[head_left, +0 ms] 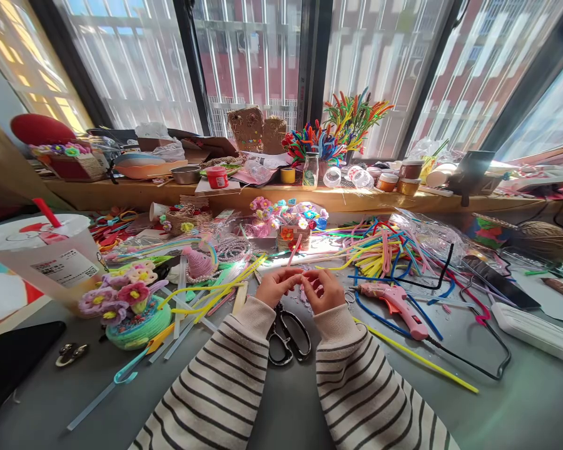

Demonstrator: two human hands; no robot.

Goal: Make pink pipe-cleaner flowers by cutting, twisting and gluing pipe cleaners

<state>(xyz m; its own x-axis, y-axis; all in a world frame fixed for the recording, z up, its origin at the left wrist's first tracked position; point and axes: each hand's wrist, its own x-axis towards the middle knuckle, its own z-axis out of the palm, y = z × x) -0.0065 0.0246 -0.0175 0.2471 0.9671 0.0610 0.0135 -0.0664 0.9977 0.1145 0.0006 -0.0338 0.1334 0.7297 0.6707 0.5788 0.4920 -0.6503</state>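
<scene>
your striped sleeves (244, 381) fill the bottom of the view, and both hands meet just above them over the grey table (520, 400). your left hand (278, 285) and right hand (325, 289) sit close together, fingertips almost touching. between them runs a pink pipe cleaner (294, 249); its lower end is pinched between the thumb and forefinger of your left hand, and the free end sticks up and away from you, toward the little basket of flowers (291, 232). your right hand's fingers are curled in and pressed on a small pink bit right beside the left fingertips; whether that is the same pipe cleaner, you cannot tell from here. black scissors (288, 337) lie on the table directly under your wrists. just right of your right hand lies a pink glue gun (396, 306), with its black cord trailing off. a heap of coloured pipe cleaners (380, 250) lies behind it.
</scene>
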